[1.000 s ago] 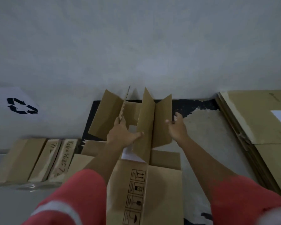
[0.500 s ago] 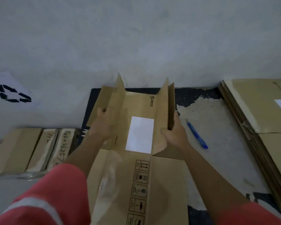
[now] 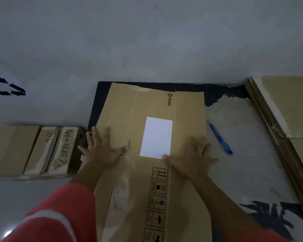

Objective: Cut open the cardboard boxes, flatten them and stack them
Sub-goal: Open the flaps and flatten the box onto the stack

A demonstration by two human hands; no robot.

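A brown cardboard box [image 3: 147,105] lies flattened on the floor in front of me, with a white label [image 3: 156,137] and a PICO logo on its far panel and black handling symbols on the near panel. My left hand [image 3: 101,147] presses flat on the box's left side, fingers spread. My right hand [image 3: 192,158] presses flat on its right side by the label's corner. A blue cutter-like tool [image 3: 219,138] lies on the floor just right of the box.
A stack of flattened cardboard [image 3: 287,110] lies at the right. Several folded brown boxes [image 3: 33,149] with handwritten numbers lie at the left. A grey wall rises behind, with a recycling sign [image 3: 5,86] at far left. A black mat [image 3: 217,91] shows under the box.
The box's upright flaps have been folded down and the box now lies flat. Both hands moved from gripping the flaps to pressing on the flattened panels.
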